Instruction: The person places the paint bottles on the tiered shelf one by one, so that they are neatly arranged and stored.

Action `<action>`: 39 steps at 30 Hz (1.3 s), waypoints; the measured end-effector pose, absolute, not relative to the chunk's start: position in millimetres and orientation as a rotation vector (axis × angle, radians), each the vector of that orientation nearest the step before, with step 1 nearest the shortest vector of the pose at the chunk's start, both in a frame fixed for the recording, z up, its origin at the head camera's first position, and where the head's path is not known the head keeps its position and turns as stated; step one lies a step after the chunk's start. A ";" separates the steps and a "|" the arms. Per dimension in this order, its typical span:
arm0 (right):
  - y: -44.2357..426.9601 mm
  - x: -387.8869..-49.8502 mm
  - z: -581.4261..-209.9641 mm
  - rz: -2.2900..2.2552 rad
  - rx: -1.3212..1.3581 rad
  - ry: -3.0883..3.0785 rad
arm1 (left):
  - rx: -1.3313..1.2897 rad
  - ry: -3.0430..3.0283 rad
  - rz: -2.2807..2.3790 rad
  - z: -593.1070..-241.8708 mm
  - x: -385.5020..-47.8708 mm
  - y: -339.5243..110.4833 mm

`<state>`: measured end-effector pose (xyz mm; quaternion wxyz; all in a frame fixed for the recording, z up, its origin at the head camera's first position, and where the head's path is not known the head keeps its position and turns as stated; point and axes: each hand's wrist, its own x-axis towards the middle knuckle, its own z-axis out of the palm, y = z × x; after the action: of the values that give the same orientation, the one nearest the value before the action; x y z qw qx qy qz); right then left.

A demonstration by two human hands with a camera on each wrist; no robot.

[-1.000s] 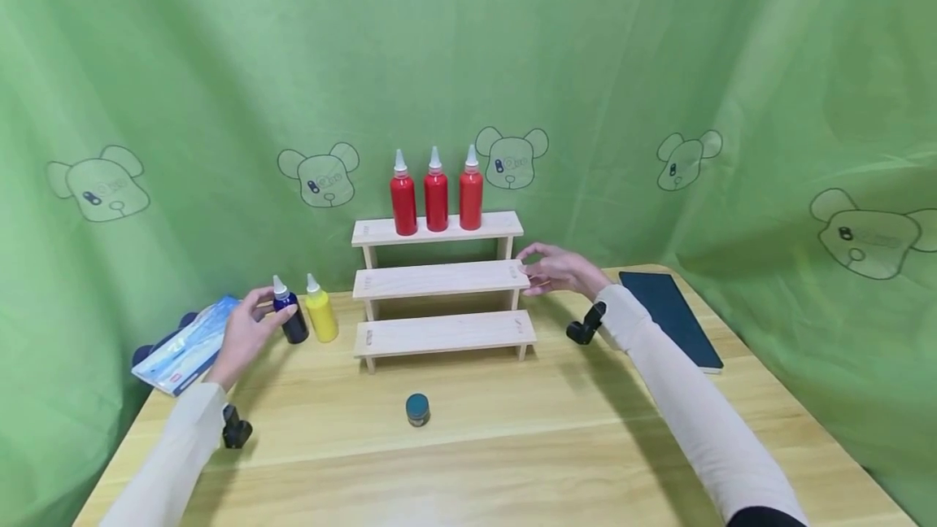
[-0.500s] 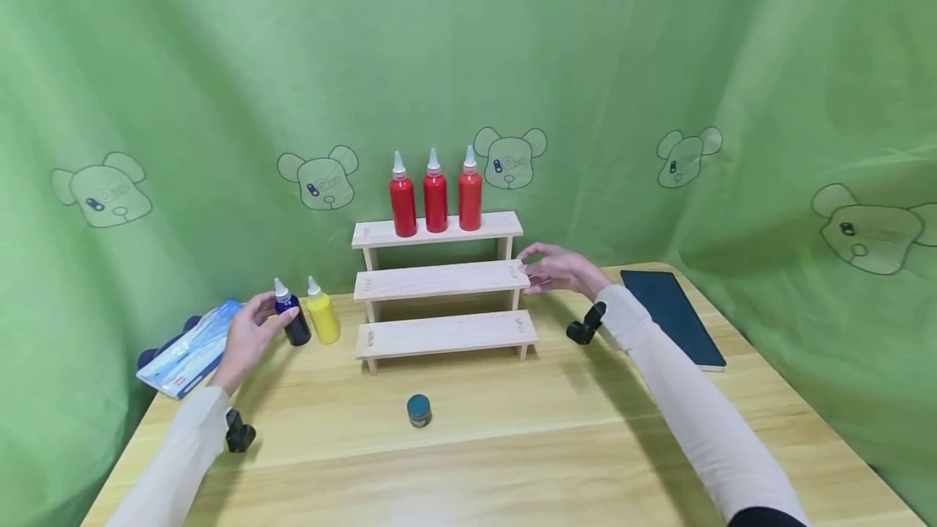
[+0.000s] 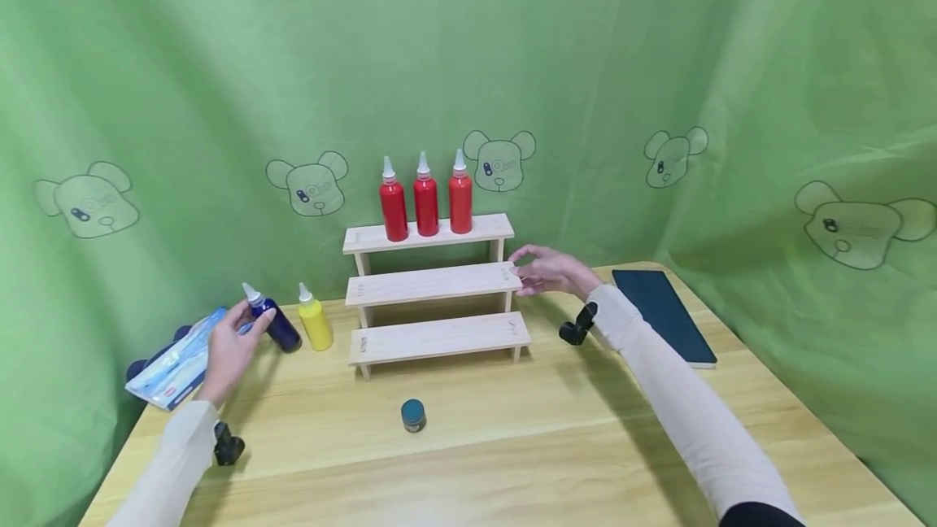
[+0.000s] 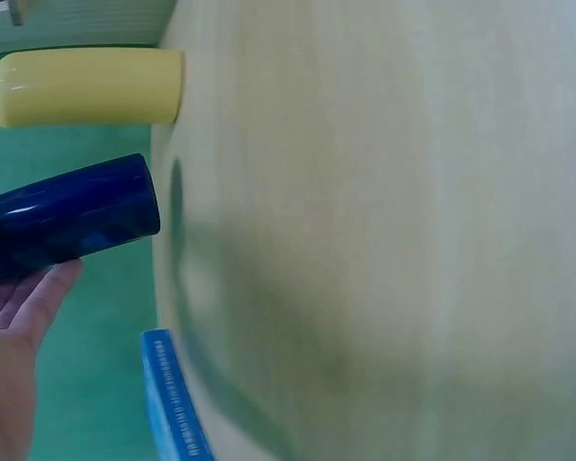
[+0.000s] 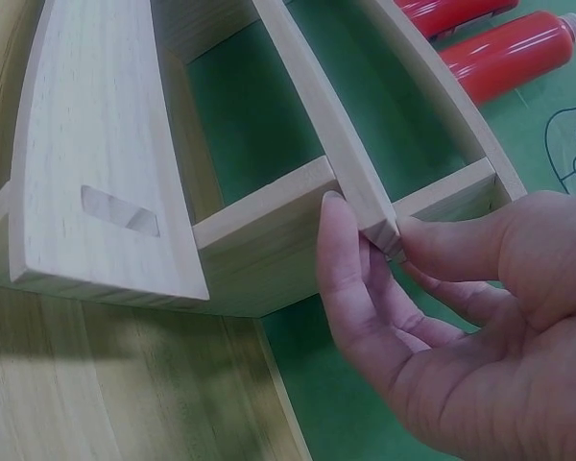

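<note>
The left hand [image 3: 228, 352] grips a dark blue bottle [image 3: 278, 327] by its upper part, tilted with its white nozzle leaning left. In the left wrist view, the blue bottle [image 4: 77, 216] has its base lifted off the table. Just right of it a yellow bottle [image 3: 316, 324] stands upright. At the right end of the three-tier wooden shelf [image 3: 432, 285], the right hand [image 3: 551, 272] pinches the middle tier's end; the right wrist view shows the thumb and fingers of that hand [image 5: 470, 307] around the board's corner. Three red bottles [image 3: 427, 206] stand on the top tier.
A small teal-lidded jar [image 3: 413, 415] stands in front of the shelf. A blue-and-white flat box [image 3: 176, 368] lies at the left edge, a dark object partly behind it. At the right lies a dark notebook [image 3: 662, 315]. A green curtain hangs behind the table.
The blue bottle has gone from upright to tilted, its nozzle swinging left with the left hand. The right hand keeps its hold on the shelf. The head view has shifted slightly.
</note>
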<state>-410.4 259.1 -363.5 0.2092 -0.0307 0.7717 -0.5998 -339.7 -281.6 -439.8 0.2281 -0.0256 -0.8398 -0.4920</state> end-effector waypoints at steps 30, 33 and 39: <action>256.9 -407.3 -358.8 -1.621 -0.072 2.158 | -0.104 -1.992 -1.767 -318.0 -345.3 -259.4; 256.1 -407.9 -358.2 -1.625 -0.068 2.161 | -0.141 -2.018 -1.767 -306.9 -346.1 -255.5; 256.3 -410.8 -358.8 -1.636 -0.063 2.141 | -0.168 -2.019 -1.779 -290.2 -353.2 -245.2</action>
<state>-410.8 256.3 -358.8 0.2215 -0.0227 0.7745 -0.5921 -353.2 -245.2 -290.2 0.2209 -0.0606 -0.7305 -0.6434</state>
